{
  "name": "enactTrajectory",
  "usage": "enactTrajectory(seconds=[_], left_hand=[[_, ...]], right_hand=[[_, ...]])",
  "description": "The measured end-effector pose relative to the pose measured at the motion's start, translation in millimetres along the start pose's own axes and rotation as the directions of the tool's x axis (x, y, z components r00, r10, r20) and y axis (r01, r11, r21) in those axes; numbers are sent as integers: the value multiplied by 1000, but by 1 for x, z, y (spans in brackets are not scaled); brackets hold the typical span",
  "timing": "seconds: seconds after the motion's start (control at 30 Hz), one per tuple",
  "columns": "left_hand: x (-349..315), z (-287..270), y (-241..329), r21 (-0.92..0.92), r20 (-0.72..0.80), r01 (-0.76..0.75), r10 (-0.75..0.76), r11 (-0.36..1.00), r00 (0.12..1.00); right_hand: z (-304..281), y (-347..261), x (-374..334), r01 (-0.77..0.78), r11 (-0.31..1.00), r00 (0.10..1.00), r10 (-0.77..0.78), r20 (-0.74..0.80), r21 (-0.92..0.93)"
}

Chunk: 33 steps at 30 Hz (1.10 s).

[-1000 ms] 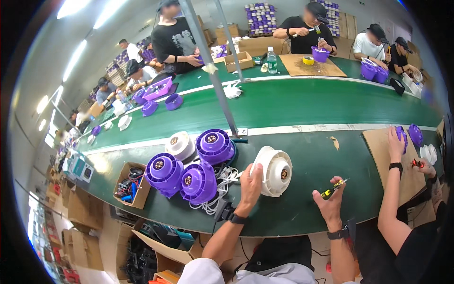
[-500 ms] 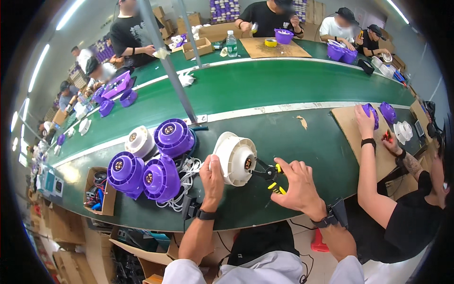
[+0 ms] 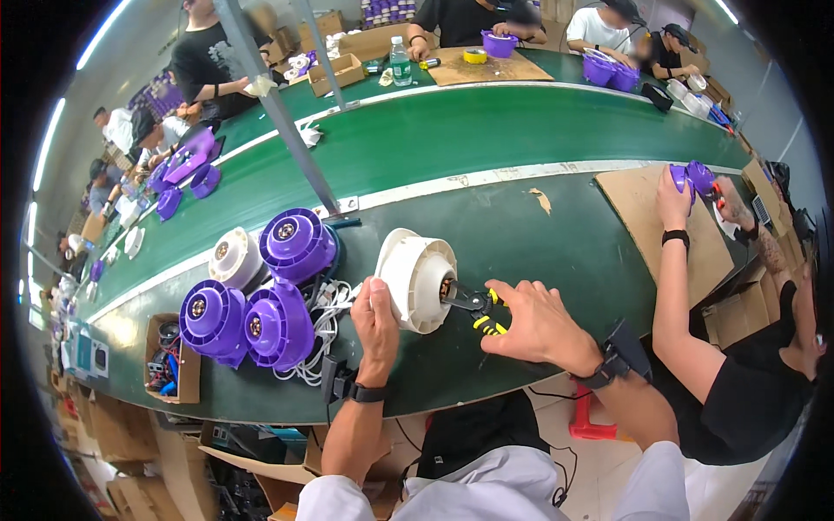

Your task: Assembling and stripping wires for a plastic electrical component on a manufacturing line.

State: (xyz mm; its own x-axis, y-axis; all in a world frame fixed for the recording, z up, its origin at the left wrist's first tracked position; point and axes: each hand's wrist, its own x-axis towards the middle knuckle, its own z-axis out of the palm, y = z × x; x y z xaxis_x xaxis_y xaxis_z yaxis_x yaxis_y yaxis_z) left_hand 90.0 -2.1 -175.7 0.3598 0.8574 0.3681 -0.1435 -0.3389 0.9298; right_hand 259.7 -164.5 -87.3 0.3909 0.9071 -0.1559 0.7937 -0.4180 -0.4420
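Observation:
My left hand [image 3: 375, 326] is closed on a white round plastic housing [image 3: 408, 282], tilted so its hollow hub faces right. Copper-coloured parts show inside that hub. In my right hand [image 3: 547, 326] are black pliers [image 3: 476, 304] with yellow-trimmed handles, their jaws reaching into the hub. Whether the jaws grip anything in there is hidden. Left of my left hand stand several similar units: a purple housing [image 3: 298, 246] at the back, a white housing [image 3: 234, 258], and more purple ones in front. White cables [image 3: 326, 334] lie bundled beside them.
A small cardboard box [image 3: 173, 359] of parts stands at the bench's left. Behind the bench runs a green conveyor [image 3: 486, 130], with a metal post [image 3: 282, 122] rising at its near edge. A co-worker's arm [image 3: 682, 286] works over a cardboard sheet [image 3: 638, 208] on the right.
The pliers' jaws have gone deeper into the hub, and their handles are closer together. The whole view has shifted slightly. On the right, the co-worker's tool hand has moved up to a purple part.

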Motion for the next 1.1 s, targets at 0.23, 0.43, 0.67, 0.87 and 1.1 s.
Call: enactTrajectory(seconds=[0.23, 0.43, 0.67, 0.87, 1.1], left_hand=[[-2, -5, -10, 69, -3, -90, 90, 994, 996], [0, -1, -10, 44, 5, -66, 66, 997, 998], [9, 7, 16, 68, 65, 31, -36, 997, 997], [23, 10, 23, 173, 137, 162, -186, 972, 973], [75, 2, 44, 372, 295, 331, -449, 867, 843]], right_hand=[[-14, -2, 14, 33, 999, 994, -37, 100, 43], [2, 8, 14, 104, 994, 995, -104, -9, -19], [12, 12, 4, 167, 939, 962, -222, -158, -300], [18, 17, -3, 163, 930, 955, -233, -185, -329], [4, 6, -4, 301, 752, 755, -563, -335, -586]])
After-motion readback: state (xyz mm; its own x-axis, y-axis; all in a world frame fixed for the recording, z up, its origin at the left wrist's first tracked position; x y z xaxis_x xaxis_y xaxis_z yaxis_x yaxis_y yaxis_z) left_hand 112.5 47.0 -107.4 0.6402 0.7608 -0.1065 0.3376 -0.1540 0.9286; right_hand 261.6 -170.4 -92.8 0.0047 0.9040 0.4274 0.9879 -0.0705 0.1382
